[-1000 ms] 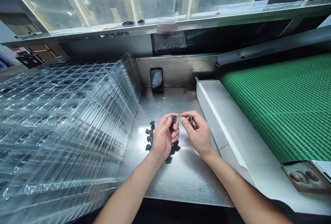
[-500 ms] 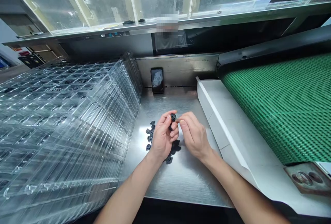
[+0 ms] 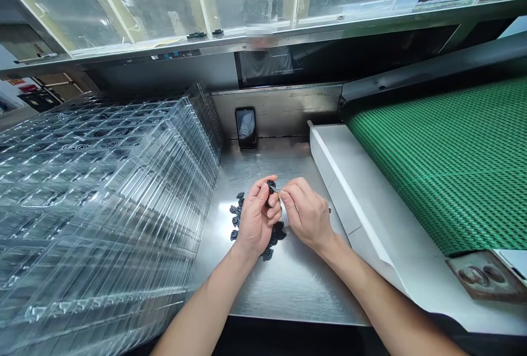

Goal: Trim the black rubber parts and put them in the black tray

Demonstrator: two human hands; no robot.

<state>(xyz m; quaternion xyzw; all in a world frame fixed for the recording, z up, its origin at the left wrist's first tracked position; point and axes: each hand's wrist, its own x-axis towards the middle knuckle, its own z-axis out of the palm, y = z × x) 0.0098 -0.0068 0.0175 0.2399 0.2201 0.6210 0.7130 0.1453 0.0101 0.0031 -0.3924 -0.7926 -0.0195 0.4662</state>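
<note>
Between thumb and fingers, my left hand (image 3: 259, 213) grips a small round black plastic part (image 3: 271, 187) above the metal tabletop. My right hand (image 3: 307, 210) is closed in a pinch just to its right, on a thin pointed tool (image 3: 276, 191) whose tip reaches the black part. Most of that tool is hidden in my fingers, so its kind does not show. Several loose black plastic parts (image 3: 234, 221) lie left of my left hand. More black parts (image 3: 268, 254) lie below and partly behind it.
Stacked clear plastic trays (image 3: 164, 180) fill the left side. A phone (image 3: 246, 127) leans against the back metal ledge. To the right runs a white chute-like panel (image 3: 362, 202), with a green mesh conveyor belt (image 3: 453, 164) beyond it. A switch box (image 3: 483, 276) sits at lower right.
The view has shifted slightly, so most things appear a little further left. The black part has turned a bit in my left hand, and the thin tool shows more clearly at it.
</note>
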